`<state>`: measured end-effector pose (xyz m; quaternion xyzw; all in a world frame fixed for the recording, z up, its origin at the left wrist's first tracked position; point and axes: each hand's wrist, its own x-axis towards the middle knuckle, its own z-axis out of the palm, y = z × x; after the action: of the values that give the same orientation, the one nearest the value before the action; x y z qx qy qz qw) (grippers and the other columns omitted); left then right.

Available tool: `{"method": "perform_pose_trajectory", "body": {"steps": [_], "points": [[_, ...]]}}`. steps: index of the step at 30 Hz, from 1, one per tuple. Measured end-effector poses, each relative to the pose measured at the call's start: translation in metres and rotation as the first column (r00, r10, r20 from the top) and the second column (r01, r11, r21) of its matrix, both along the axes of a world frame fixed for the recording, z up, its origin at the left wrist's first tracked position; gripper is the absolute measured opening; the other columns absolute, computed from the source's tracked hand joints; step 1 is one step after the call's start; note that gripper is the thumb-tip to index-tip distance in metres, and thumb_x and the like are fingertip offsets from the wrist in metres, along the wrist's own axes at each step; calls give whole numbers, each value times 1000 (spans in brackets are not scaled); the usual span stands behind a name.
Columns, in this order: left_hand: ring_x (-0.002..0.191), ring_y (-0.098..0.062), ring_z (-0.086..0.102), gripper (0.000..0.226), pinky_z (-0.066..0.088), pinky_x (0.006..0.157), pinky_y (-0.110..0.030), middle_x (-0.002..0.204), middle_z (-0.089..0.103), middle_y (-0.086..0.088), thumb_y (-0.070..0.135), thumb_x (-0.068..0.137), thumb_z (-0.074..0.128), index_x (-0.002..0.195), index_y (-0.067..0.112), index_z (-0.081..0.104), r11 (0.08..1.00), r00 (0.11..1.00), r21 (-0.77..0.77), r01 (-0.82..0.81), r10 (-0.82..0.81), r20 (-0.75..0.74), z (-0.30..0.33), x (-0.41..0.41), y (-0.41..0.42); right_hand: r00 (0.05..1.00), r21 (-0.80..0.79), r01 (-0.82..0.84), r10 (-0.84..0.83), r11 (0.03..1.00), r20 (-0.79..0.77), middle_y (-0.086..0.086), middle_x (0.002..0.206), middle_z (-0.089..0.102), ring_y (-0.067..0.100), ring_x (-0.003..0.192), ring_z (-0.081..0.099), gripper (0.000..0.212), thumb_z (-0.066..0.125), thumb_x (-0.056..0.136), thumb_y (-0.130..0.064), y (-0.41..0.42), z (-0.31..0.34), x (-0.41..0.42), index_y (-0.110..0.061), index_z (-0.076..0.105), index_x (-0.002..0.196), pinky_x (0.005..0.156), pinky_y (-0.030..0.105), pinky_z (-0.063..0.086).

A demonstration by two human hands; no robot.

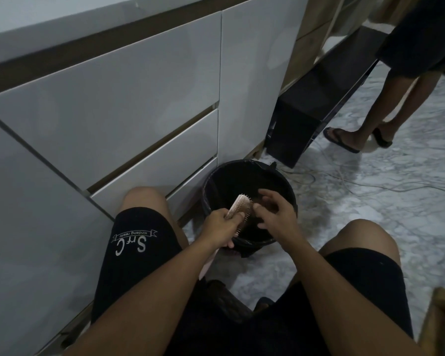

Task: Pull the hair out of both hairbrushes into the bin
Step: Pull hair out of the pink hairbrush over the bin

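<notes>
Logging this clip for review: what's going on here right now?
A seated person holds a pink hairbrush in the left hand over a black bin on the floor. The right hand is at the bristles, fingers curled as if picking hair. No second brush is clearly visible. Someone in sandals stands nearby.

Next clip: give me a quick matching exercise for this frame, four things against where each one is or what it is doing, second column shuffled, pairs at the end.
Things:
1. hairbrush
2. bin
3. left hand
4. right hand

States:
A. on the floor beside the white drawers
B. gripping the brush
C. held over the bin's opening
D. fingers curled at the bristles

Pairs: 1-C, 2-A, 3-B, 4-D
</notes>
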<state>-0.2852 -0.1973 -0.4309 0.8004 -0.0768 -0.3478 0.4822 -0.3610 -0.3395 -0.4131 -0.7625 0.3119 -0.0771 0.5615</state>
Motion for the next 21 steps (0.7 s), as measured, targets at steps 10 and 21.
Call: {"method": "perform_pose_trajectory", "body": {"steps": [10,21], "points": [[39,-20,59,20,40,40,-22,65,68,-6,27,85,61,93,9,65,1000,998,-11,-24,23,-65,1,2,-2,979,-77,205,-203,976,27,-3,78,70,16,72,71,13,68,87,-8,-3,0,5,-19,73,90,75,35,61],[35,-23,54,16,35,39,-23,68,66,-16,13,84,51,89,3,62,995,974,-45,-83,72,-217,7,2,-5,995,-207,-90,98,974,25,-4,123,51,7,104,55,51,74,78,-3,1,0,0,-23,63,123,83,7,41]]}}
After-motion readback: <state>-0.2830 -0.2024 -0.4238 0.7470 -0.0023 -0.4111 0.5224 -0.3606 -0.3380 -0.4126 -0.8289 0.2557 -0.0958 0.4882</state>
